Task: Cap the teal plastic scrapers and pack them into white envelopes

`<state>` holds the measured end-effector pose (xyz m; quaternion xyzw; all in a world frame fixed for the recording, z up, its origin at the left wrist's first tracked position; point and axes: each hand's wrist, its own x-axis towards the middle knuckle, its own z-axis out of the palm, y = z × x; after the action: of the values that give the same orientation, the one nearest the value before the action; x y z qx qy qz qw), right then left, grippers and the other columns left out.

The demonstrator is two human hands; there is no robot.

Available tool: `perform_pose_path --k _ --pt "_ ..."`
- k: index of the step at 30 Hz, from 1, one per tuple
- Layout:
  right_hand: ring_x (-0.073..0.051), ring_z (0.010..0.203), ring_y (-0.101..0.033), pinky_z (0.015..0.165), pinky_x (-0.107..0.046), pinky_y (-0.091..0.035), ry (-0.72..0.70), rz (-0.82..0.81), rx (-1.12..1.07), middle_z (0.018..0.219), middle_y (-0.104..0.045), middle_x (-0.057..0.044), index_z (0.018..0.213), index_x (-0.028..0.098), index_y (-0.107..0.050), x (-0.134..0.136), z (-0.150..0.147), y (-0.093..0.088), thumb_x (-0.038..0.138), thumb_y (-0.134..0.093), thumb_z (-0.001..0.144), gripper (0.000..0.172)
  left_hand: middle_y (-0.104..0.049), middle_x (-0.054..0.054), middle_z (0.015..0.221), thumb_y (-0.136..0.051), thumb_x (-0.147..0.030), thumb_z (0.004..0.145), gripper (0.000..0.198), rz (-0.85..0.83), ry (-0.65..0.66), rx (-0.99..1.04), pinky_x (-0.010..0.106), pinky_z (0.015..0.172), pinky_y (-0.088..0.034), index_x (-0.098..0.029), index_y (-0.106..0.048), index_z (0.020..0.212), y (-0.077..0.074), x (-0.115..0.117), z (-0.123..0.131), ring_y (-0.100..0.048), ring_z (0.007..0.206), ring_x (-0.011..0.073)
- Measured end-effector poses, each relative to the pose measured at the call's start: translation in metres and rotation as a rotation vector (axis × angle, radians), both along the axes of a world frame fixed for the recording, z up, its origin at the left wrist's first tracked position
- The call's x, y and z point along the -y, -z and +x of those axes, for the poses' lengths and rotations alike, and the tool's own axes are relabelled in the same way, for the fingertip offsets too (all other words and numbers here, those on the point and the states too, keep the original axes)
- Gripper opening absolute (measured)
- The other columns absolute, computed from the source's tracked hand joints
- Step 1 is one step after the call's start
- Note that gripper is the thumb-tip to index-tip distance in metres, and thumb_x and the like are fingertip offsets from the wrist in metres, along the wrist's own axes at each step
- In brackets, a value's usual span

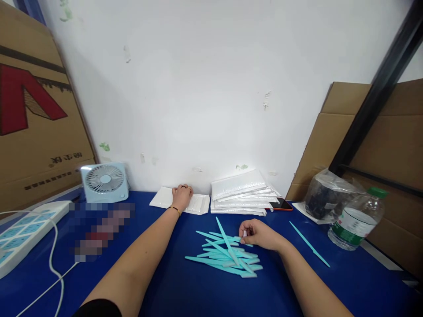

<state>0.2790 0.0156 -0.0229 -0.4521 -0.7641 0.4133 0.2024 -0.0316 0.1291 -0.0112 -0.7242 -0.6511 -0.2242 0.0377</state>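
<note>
My left hand (183, 197) lies on a single white padded envelope (200, 204) by the wall, its fingers curled down onto it and the fingertips partly hidden. Several slim turquoise eyebrow razors (224, 255) are heaped crosswise in front of me. At the heap's upper right, my right hand (254, 233) pinches one of these razors between thumb and fingers; the razor's far end overlaps the others. A stack of white padded envelopes (241, 193) stands between the two hands, close to the wall. One more razor (309, 244) lies apart, right of my right hand.
A phone (282, 204) sticks out from behind the stack. On the right are a water bottle (358, 220) and a dark item in a plastic bag (322, 196). A small fan (105, 181), power strip (29, 233) and white cable (53, 259) occupy the left side of the blue table.
</note>
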Motion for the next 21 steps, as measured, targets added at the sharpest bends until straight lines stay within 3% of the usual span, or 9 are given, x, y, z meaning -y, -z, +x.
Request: perform_pose_path --k 4,6,7,10,12,16,19,21 --pt "-0.009 0.054 -0.042 0.05 -0.02 -0.032 -0.022 0.04 -0.004 0.059 -0.049 0.003 0.076 0.015 -0.061 0.002 0.001 -0.003 0.029 -0.065 0.069 0.016 -0.055 0.012 0.111 -0.039 -0.021 0.084 0.028 0.036 -0.032 0.034 0.045 0.087 -0.031 -0.019 -0.059 0.104 0.004 0.009 0.005 -0.045 0.106 0.0272" --pt "-0.009 0.056 -0.042 0.051 -0.02 -0.032 -0.013 0.075 -0.005 0.062 -0.049 0.003 0.078 0.016 -0.061 0.004 -0.001 -0.006 0.029 -0.063 0.071 0.016 -0.051 0.01 0.12 -0.038 -0.021 0.085 0.034 0.071 0.053 0.062 0.043 0.091 -0.032 -0.022 -0.053 0.116 -0.001 0.024 0.011 -0.042 0.112 0.026" --pt "-0.009 0.057 -0.042 0.051 -0.02 -0.033 -0.006 0.092 -0.008 0.063 -0.05 0.002 0.08 0.016 -0.06 0.005 -0.003 -0.006 0.029 -0.063 0.072 0.015 -0.05 0.008 0.123 -0.037 -0.021 0.086 0.035 0.094 0.175 0.083 0.04 0.093 -0.033 -0.023 -0.051 0.118 -0.004 0.034 0.016 -0.042 0.114 0.0241" --pt "-0.01 0.059 -0.043 0.053 -0.02 -0.035 0.015 0.152 -0.014 0.066 -0.051 0.002 0.082 0.017 -0.06 0.006 -0.007 -0.007 0.03 -0.061 0.074 0.015 -0.046 0.003 0.132 -0.04 -0.022 0.086 0.038 0.075 0.701 0.071 0.033 0.099 -0.032 -0.027 -0.05 0.122 -0.012 0.07 0.034 -0.041 0.117 0.0196" --pt "-0.01 0.06 -0.043 0.054 -0.021 -0.035 0.005 0.173 -0.007 0.067 -0.052 0.001 0.082 0.017 -0.06 0.006 -0.009 -0.006 0.03 -0.06 0.075 0.015 -0.053 0.002 0.124 -0.041 -0.022 0.086 0.036 0.001 0.836 0.026 0.03 0.095 -0.034 -0.028 -0.053 0.119 -0.012 0.091 0.044 -0.048 0.11 0.0178" --pt "-0.01 0.061 -0.044 0.055 -0.021 -0.035 -0.015 0.159 0.021 0.067 -0.052 0.001 0.082 0.017 -0.06 0.004 -0.007 -0.004 0.031 -0.06 0.076 0.015 -0.067 0.0 0.085 -0.041 -0.03 0.087 0.026 -0.192 0.786 -0.013 0.022 0.07 -0.039 -0.022 -0.065 0.089 -0.003 0.114 0.047 -0.059 0.079 0.0143" --pt "-0.01 0.06 -0.043 0.054 -0.021 -0.034 -0.002 0.171 0.023 0.066 -0.051 0.001 0.082 0.016 -0.06 0.004 -0.006 -0.005 0.033 -0.059 0.077 0.018 -0.064 -0.001 0.067 -0.04 -0.045 0.087 0.036 -0.25 0.634 0.012 0.022 0.055 -0.033 -0.021 -0.066 0.082 -0.001 0.118 0.044 -0.055 0.061 0.0127" --pt "-0.01 0.059 -0.042 0.053 -0.021 -0.033 0.014 0.176 0.002 0.065 -0.049 0.002 0.083 0.016 -0.06 0.004 -0.006 -0.007 0.036 -0.059 0.078 0.02 -0.063 -0.001 0.066 -0.042 -0.05 0.085 0.038 -0.242 0.586 0.037 0.022 0.053 -0.031 -0.021 -0.066 0.081 -0.002 0.118 0.044 -0.054 0.059 0.0122"
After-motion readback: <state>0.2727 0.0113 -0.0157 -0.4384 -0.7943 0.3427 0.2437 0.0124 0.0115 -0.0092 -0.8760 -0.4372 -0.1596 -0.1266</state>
